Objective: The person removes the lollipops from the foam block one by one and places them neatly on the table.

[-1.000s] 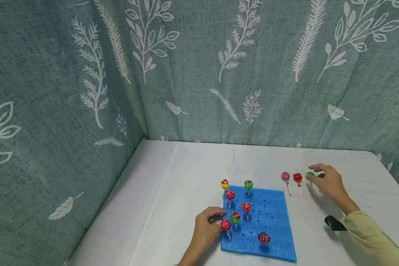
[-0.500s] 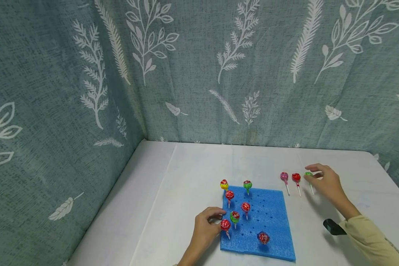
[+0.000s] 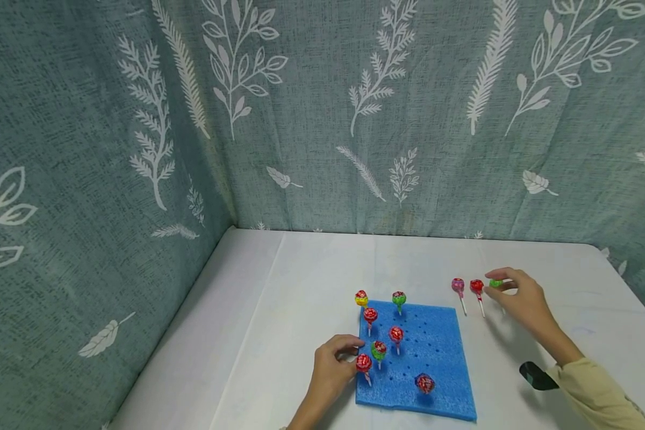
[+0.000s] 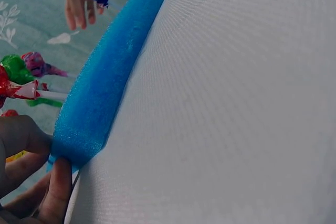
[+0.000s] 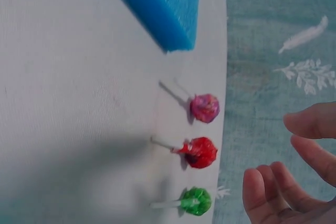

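Note:
My left hand (image 3: 330, 371) holds the left edge of a blue foam board (image 3: 441, 358), its bent fingers touching the rim near a corner in the left wrist view. Several wrapped lollipops stand upright in the board, including a red lollipop (image 3: 364, 363) beside my left thumb and a dark red-and-blue lollipop (image 3: 424, 383). My right hand (image 3: 524, 303) hovers by a green lollipop (image 5: 196, 201) lying on the table. In the right wrist view its thumb and fingers are spread apart and hold nothing. A red lollipop (image 3: 476, 286) and a pink lollipop (image 3: 458, 285) lie alongside.
The white table (image 3: 285, 298) ends at a green leaf-patterned curtain (image 3: 301, 119) behind and to the left. Small holes dot the foam board. A black object (image 3: 537, 376) sits at my right sleeve (image 3: 596, 388).
My right hand has shifted slightly left, past the green lollipop towards the red one. The left hand has stayed at the board's edge. The lollipops have not visibly moved on the table.

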